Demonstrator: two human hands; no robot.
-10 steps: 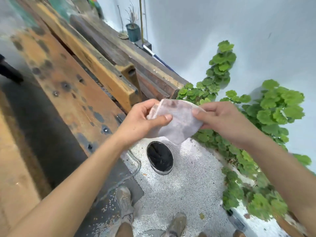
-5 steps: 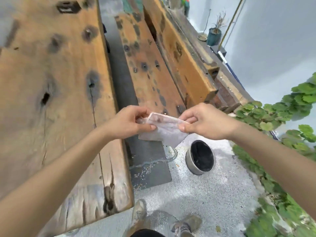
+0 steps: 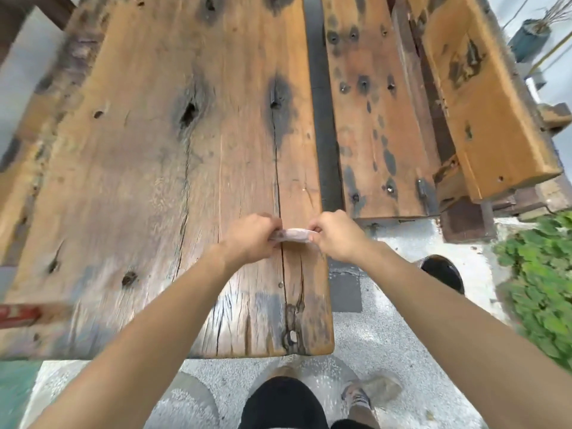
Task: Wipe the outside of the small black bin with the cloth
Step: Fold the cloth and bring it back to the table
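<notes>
The left hand (image 3: 250,235) and the right hand (image 3: 335,235) each pinch one end of the cloth (image 3: 292,235) over the counter (image 3: 154,181), while the small black bin (image 3: 442,272) stands on the ground (image 3: 387,335) well apart to the right, so reaching down one-handed may let the cloth drop.

Counted items: two hands, the left hand (image 3: 250,238) and the right hand (image 3: 335,239); one cloth (image 3: 292,235), pinched between them above the right edge of the one wooden table (image 3: 154,181); one small black bin (image 3: 442,272) on the ground beyond that edge; two bench planks, the seat plank (image 3: 371,134) and the back plank (image 3: 483,103); one blue pot (image 3: 527,40); one leafy plant (image 3: 541,289).
</notes>
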